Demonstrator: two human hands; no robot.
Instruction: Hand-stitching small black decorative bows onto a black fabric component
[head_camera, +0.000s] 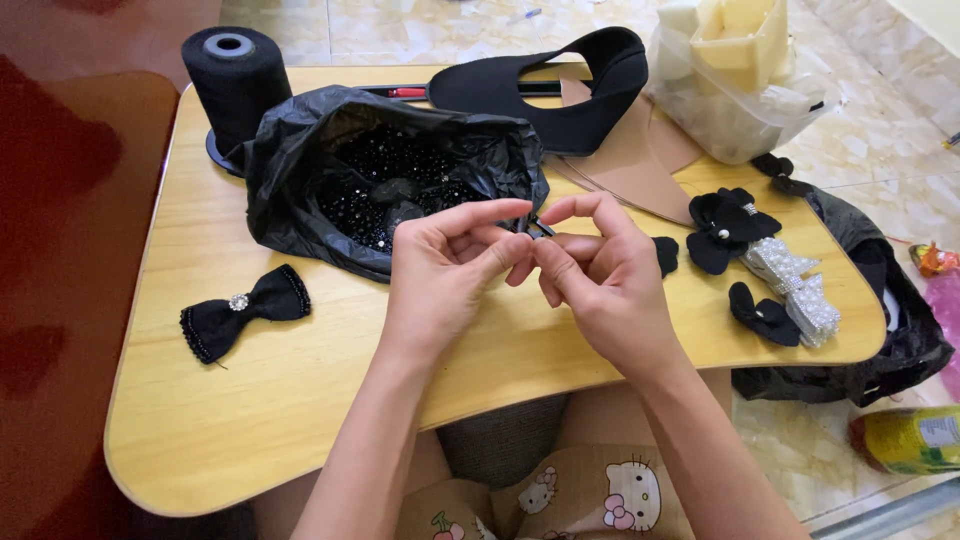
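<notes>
Head view: the left hand (440, 275) and right hand (605, 275) meet fingertip to fingertip above the desk (300, 400), both pinched shut on one small dark piece (537, 227). It lies equally near both, just in front of the black bag of beads (300, 150).

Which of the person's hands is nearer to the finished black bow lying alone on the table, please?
Left. The left hand is just right of the black bow; the right hand lies farther right, beyond the left.
</notes>
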